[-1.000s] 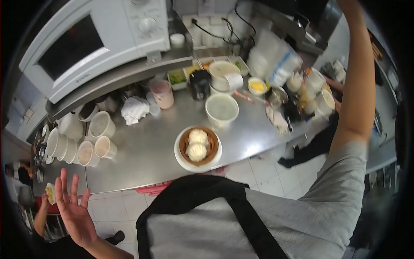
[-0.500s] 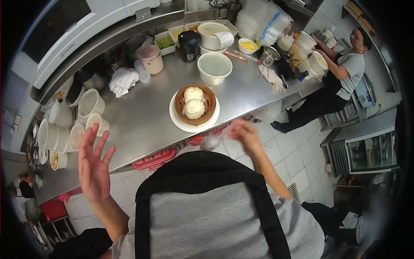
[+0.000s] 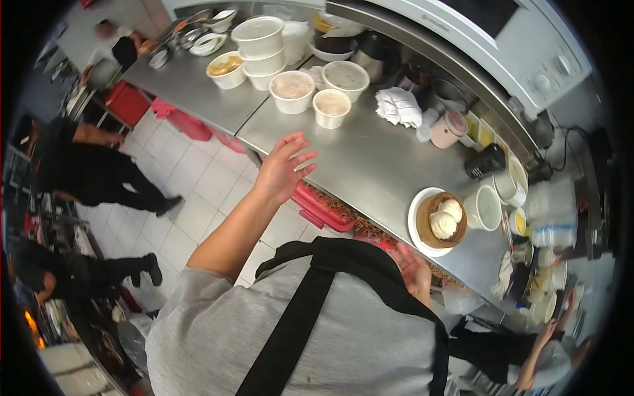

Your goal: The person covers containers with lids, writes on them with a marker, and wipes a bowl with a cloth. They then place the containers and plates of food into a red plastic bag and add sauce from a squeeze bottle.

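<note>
My left hand [image 3: 285, 168] is over the front edge of the steel counter [image 3: 356, 158], fingers apart and holding nothing. Nearest to it on the counter are lidded white tubs [image 3: 292, 98], among them a smaller tub [image 3: 331, 111] with pale contents. My right hand [image 3: 414, 270] is low in front of the apron, just off the counter edge, with its fingers loosely spread and nothing seen in them. Close by it, a white plate [image 3: 416, 228] carries a round bamboo steamer [image 3: 432, 232] with two white buns [image 3: 444, 224] inside. Neither hand touches plate or tubs.
Beside the steamer stand a white tub [image 3: 485, 208] and a black lidded cup [image 3: 485, 162]. Crumpled white paper [image 3: 399, 107] and a pink container [image 3: 449, 129] are behind. Co-workers [image 3: 99, 158] stand at left and lower right. A red crate [image 3: 323, 208] sits beneath the counter.
The view has swung left, so the steamer now appears at the right and the stacked tubs nearer the middle. Both hands stay free; my right hand is lower, close to the apron.
</note>
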`<state>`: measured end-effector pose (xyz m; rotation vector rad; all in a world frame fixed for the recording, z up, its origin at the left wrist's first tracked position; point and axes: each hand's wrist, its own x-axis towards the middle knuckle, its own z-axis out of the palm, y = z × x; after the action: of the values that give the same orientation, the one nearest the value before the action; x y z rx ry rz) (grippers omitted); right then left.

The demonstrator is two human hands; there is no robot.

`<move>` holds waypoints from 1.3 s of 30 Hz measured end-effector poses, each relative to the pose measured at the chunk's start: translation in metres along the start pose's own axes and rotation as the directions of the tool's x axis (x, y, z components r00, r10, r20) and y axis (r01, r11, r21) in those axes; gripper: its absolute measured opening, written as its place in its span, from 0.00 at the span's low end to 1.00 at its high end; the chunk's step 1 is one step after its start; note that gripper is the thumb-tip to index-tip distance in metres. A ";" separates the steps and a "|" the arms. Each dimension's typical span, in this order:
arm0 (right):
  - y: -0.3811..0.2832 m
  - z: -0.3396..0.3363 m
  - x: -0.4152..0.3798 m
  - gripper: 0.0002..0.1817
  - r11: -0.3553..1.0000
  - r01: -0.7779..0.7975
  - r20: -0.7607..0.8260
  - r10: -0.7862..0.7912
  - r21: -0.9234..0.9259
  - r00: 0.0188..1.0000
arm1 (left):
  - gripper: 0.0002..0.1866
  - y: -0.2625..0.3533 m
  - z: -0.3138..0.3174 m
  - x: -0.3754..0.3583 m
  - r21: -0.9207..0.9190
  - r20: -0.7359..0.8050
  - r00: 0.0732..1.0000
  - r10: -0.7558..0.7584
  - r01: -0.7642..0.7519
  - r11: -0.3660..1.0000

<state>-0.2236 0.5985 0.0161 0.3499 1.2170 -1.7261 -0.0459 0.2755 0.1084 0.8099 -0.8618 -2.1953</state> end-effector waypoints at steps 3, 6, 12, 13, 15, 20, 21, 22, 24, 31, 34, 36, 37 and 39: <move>0.022 -0.035 0.038 0.14 0.890 0.141 0.267 -0.022 -0.434 0.963 | 0.15 -0.005 -0.031 0.017 -0.049 -0.151 0.982 0.113 -0.122 0.991; 0.009 0.000 0.038 0.13 0.881 0.143 0.371 0.040 -0.452 0.928 | 0.10 0.006 -0.073 0.059 -0.048 -0.378 0.879 0.291 -0.333 0.942; 0.006 0.046 0.045 0.11 0.775 0.258 0.447 0.035 -0.577 0.894 | 0.10 0.069 -0.147 0.134 0.163 -0.557 0.696 0.452 -0.443 0.882; 0.008 0.050 0.049 0.11 0.761 0.277 0.448 0.020 -0.587 0.894 | 0.11 0.082 -0.152 0.144 0.220 -0.564 0.686 0.460 -0.411 0.884; 0.014 0.059 0.052 0.11 0.758 0.278 0.419 -0.007 -0.590 0.908 | 0.12 0.106 -0.166 0.167 0.321 -0.570 0.681 0.459 -0.330 0.888; 0.039 0.104 0.066 0.11 0.793 0.248 0.308 -0.080 -0.557 0.948 | 0.16 0.166 -0.212 0.243 0.516 -0.629 0.646 0.433 -0.070 0.854; 0.046 0.117 0.070 0.11 0.797 0.253 0.305 -0.091 -0.548 0.948 | 0.16 0.174 -0.219 0.257 0.538 -0.622 0.655 0.428 -0.040 0.842; 0.054 0.130 0.075 0.11 0.799 0.260 0.304 -0.102 -0.542 0.947 | 0.16 0.181 -0.227 0.271 0.557 -0.617 0.663 0.424 -0.011 0.830; 0.071 0.155 0.085 0.11 0.802 0.271 0.302 -0.118 -0.532 0.946 | 0.16 0.189 -0.235 0.284 0.590 -0.581 0.696 0.422 0.001 0.808; 0.104 0.245 0.092 0.11 0.811 0.275 0.264 -0.154 -0.517 0.952 | 0.10 0.216 -0.264 0.305 0.610 -0.420 0.808 0.414 -0.087 0.788; 0.113 0.255 0.106 0.11 0.780 0.264 0.244 -0.147 -0.568 0.959 | 0.08 0.226 -0.295 0.284 0.686 -0.283 0.868 0.407 -0.114 0.719; 0.117 0.264 0.112 0.11 0.765 0.249 0.237 -0.130 -0.593 0.963 | 0.07 0.226 -0.309 0.262 0.730 -0.208 0.875 0.437 -0.158 0.665; 0.119 0.270 0.114 0.11 0.764 0.242 0.239 -0.118 -0.599 0.964 | 0.06 0.227 -0.311 0.246 0.739 -0.185 0.865 0.467 -0.191 0.646; 0.122 0.285 0.118 0.11 0.728 0.268 0.287 -0.102 -0.631 0.953 | 0.06 0.228 -0.315 0.219 0.738 -0.140 0.867 0.478 -0.231 0.634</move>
<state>-0.1033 0.2900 -0.0022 -0.4169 1.6326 -1.3173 0.1239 -0.1283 0.0229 1.1847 -1.5690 -1.2840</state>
